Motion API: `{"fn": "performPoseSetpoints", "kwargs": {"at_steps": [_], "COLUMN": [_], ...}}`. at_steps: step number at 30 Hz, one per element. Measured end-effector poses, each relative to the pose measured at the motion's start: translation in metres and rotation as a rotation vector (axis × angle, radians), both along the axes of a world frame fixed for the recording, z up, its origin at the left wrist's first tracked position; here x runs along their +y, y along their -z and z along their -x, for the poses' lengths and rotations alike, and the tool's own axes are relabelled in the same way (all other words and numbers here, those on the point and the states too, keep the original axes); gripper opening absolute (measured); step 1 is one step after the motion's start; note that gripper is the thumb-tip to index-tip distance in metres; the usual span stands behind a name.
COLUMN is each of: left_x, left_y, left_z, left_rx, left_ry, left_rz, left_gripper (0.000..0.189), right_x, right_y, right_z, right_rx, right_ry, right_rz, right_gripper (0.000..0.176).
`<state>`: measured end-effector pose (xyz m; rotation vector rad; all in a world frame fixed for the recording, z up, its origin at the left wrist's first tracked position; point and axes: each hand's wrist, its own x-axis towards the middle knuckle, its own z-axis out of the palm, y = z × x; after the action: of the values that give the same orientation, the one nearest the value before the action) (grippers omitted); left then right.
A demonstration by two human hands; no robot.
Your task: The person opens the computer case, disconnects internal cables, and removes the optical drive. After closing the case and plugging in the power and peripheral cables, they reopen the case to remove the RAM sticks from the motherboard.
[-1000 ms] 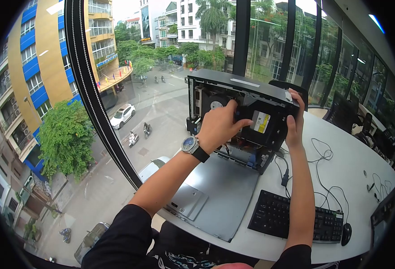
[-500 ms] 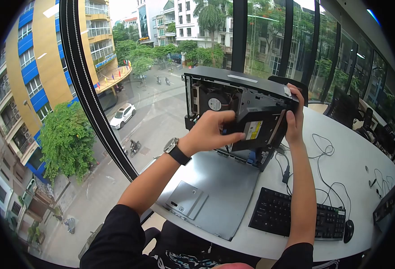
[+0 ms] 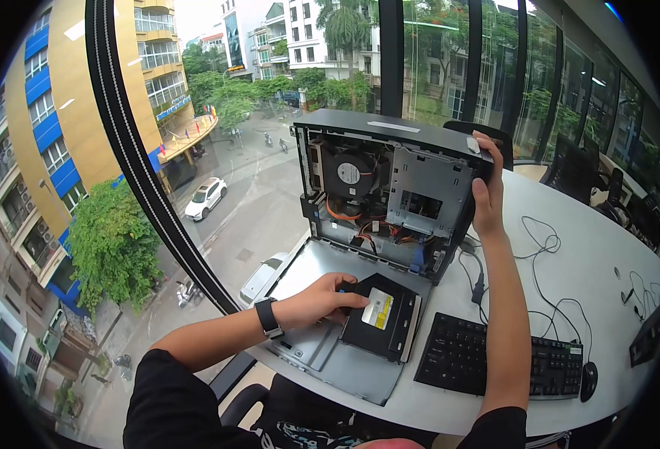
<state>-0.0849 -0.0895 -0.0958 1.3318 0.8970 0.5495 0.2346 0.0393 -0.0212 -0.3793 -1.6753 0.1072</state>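
Note:
My left hand [image 3: 328, 301] grips the left side of a black optical drive [image 3: 393, 329] with a yellow and white label, thumb on top. The drive is over a silver metal side panel [image 3: 292, 280] on the table. Behind it, an opened desktop computer case [image 3: 427, 176] stands upright, showing a fan [image 3: 349, 173], orange and dark cables and a metal bracket. My right hand [image 3: 489, 187] is closed around the case's upper right edge, its fingers over the top and thumb on the near side.
A black keyboard [image 3: 449, 350] and mouse [image 3: 589, 382] lie to the right, partly behind my right forearm. Loose cables [image 3: 536, 262] trail over the white table [image 3: 599, 284]. A large window borders the table on the left, and office chairs [image 3: 581, 168] stand beyond it.
My left hand has brought the optical drive out of the case, down and toward me over the side panel. The case interior is uncovered. My right hand stays on the case.

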Motion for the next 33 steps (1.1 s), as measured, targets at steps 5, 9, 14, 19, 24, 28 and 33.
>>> {"fn": "performPoseSetpoints", "kwargs": {"at_steps": [5, 9, 14, 19, 24, 28, 33], "left_x": [0.013, 0.022, 0.035, 0.037, 0.033, 0.026, 0.026], "left_y": [-0.005, -0.017, -0.013, -0.010, -0.009, -0.009, -0.008], "left_z": [0.000, -0.003, -0.003, -0.005, -0.001, -0.004, -0.010], "left_rx": [0.301, 0.552, 0.845, 0.922, 0.901, 0.904, 0.726], "left_ry": [0.037, 0.129, 0.255, 0.281, 0.202, 0.173, 0.312], "left_rz": [-0.056, -0.347, -0.660, -0.720, -1.111, -1.178, -1.311], "left_gripper": [0.057, 0.064, 0.072, 0.068, 0.067, 0.067, 0.107], "right_x": [-0.001, 0.003, 0.000, 0.000, 0.000, 0.002, 0.002], "right_y": [-0.001, -0.003, 0.001, 0.000, 0.002, 0.002, 0.002], "right_z": [0.000, 0.000, -0.003, -0.005, -0.006, -0.005, -0.005], "right_rx": [-0.005, -0.012, 0.001, -0.009, -0.021, -0.015, -0.022], "right_ry": [0.009, 0.010, -0.011, 0.003, -0.013, 0.014, 0.006], "right_rz": [-0.005, -0.027, 0.014, 0.023, 0.030, 0.006, 0.012], "right_gripper": [0.063, 0.061, 0.060, 0.060, 0.060, 0.060, 0.059]}}
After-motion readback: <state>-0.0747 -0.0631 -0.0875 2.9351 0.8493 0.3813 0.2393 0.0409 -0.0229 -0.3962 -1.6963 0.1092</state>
